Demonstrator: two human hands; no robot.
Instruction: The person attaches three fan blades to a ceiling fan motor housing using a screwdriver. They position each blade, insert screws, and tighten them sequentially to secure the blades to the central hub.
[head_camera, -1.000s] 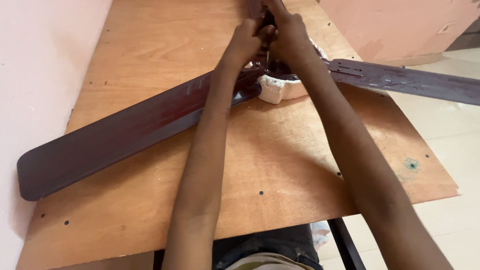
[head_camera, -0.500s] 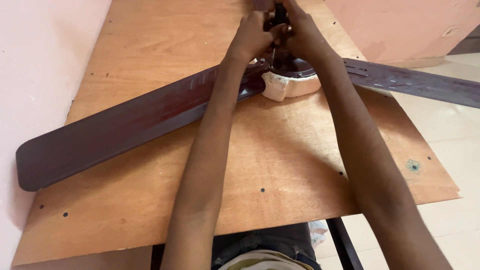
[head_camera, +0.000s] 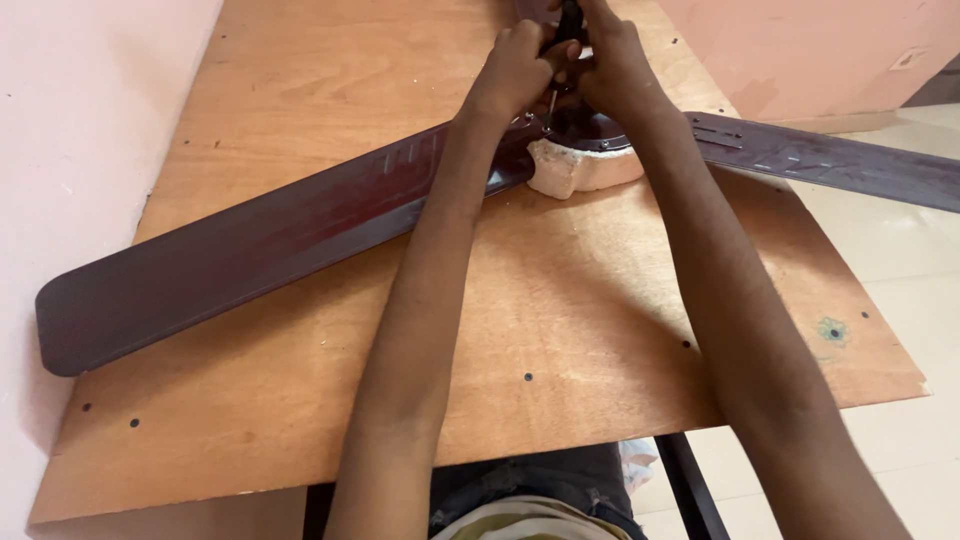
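Note:
A ceiling fan lies on a plywood table (head_camera: 300, 120). Its dark maroon blade (head_camera: 250, 250) stretches to the near left, and a second blade (head_camera: 830, 160) reaches off to the right. The fan's hub (head_camera: 590, 160) rests on a white foam ring. Both hands meet above the hub. My left hand (head_camera: 515, 65) and my right hand (head_camera: 610, 60) are closed together around a screwdriver (head_camera: 568, 25) with a black handle. Its thin metal shaft points down onto the hub where the left blade joins it.
A pink wall (head_camera: 70, 130) runs along the table's left edge, and another pink wall (head_camera: 800, 50) stands behind at the right. Pale tiled floor (head_camera: 900, 270) lies to the right. A black table leg (head_camera: 690, 490) shows below the near edge.
The view has shifted a little, so the fan and hands sit slightly lower in frame. The hands stay clasped on the screwdriver over the hub.

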